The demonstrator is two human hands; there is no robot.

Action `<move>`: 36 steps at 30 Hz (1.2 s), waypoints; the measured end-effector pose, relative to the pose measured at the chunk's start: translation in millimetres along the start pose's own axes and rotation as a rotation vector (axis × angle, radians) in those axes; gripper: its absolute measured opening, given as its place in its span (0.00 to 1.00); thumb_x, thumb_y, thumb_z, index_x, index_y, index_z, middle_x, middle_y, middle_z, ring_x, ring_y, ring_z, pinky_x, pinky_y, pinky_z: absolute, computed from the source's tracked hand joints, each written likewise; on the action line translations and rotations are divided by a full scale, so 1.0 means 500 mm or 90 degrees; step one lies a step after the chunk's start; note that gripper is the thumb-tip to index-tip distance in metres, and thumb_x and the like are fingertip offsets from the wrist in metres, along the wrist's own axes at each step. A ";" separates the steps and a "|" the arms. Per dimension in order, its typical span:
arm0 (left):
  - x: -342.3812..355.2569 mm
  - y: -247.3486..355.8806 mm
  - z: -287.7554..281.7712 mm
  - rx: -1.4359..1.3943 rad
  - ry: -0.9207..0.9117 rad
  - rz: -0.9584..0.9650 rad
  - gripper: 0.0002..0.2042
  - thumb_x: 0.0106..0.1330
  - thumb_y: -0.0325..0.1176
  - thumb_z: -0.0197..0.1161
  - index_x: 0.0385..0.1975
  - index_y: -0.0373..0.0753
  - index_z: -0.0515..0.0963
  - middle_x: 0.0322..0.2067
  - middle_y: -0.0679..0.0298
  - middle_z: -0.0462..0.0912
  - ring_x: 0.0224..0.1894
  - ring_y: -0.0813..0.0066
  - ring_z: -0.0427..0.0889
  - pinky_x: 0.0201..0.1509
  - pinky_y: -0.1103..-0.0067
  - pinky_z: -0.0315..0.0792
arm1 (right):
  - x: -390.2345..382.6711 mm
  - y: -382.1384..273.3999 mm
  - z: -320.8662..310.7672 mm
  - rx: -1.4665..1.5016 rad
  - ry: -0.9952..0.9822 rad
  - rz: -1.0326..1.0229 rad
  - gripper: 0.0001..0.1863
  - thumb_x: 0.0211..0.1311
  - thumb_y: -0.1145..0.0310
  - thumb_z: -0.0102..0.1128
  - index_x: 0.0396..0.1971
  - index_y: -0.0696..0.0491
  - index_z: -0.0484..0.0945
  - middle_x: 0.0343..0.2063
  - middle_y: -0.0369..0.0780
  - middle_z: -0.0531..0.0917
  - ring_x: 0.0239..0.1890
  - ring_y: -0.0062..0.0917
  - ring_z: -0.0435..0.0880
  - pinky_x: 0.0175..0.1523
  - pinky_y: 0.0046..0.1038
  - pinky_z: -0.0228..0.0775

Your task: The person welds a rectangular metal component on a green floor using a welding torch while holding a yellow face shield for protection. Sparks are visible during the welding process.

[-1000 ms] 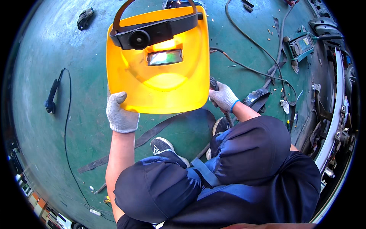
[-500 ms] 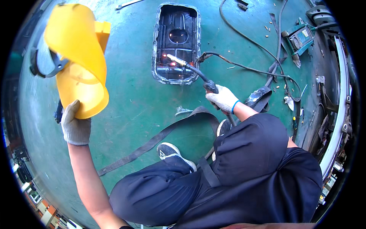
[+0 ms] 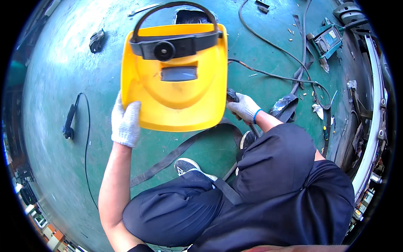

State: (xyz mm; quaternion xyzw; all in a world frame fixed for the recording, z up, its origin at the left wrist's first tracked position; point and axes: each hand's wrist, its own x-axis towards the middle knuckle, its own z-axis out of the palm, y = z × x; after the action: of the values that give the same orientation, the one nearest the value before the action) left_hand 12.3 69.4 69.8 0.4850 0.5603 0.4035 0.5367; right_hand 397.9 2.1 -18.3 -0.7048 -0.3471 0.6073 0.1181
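Note:
My gloved left hand grips the lower left edge of a yellow welding mask. Its inner side faces me, showing the small dark window and the black headband looped at the top. To the right of the mask, my gloved right hand is closed round the black handle of a welding torch; the mask hides the front of the torch. Beyond the mask only the far end of a dark metal pan shows, the rest being covered.
A corded tool and a dark glove-like item lie on the green floor at left. Cables run across the right side, near a green floor jack. A flat dark strap lies before my shoes.
My left hand has brought the mask rightward from the far left and turned its inside toward me, so it now covers most of the pan. My right hand has stayed in place.

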 end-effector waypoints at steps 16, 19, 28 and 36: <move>-0.041 0.017 0.046 -0.119 0.040 -0.033 0.26 0.71 0.23 0.59 0.70 0.29 0.71 0.59 0.55 0.83 0.58 0.67 0.84 0.64 0.73 0.77 | -0.017 -0.015 0.009 0.011 0.011 0.015 0.12 0.66 0.63 0.65 0.42 0.54 0.76 0.23 0.36 0.78 0.20 0.21 0.75 0.25 0.30 0.67; -0.035 0.014 0.018 -0.135 0.096 -0.016 0.22 0.70 0.26 0.60 0.64 0.28 0.76 0.54 0.55 0.85 0.55 0.66 0.86 0.62 0.73 0.78 | -0.021 -0.015 0.005 0.041 0.001 -0.002 0.11 0.65 0.62 0.65 0.38 0.53 0.76 0.23 0.35 0.77 0.19 0.21 0.74 0.23 0.30 0.64; -0.005 0.023 -0.063 -0.234 0.385 -0.026 0.22 0.68 0.25 0.61 0.64 0.34 0.75 0.57 0.55 0.84 0.59 0.58 0.86 0.64 0.63 0.82 | -0.002 0.013 -0.009 0.034 -0.013 -0.026 0.13 0.67 0.61 0.66 0.43 0.54 0.79 0.25 0.35 0.79 0.22 0.19 0.75 0.28 0.28 0.69; -0.016 0.020 -0.034 -0.243 0.323 -0.036 0.23 0.69 0.25 0.60 0.64 0.33 0.74 0.56 0.53 0.83 0.58 0.58 0.86 0.64 0.64 0.81 | -0.001 0.016 -0.005 0.037 -0.004 -0.031 0.14 0.67 0.60 0.66 0.44 0.54 0.79 0.25 0.35 0.79 0.22 0.20 0.76 0.28 0.29 0.70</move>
State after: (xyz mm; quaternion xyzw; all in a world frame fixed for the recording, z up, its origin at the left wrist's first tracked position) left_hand -4.0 64.9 82.9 0.2435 0.6039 0.5941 0.4724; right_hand 403.1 -3.2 -22.0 -0.6906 -0.3466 0.6163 0.1520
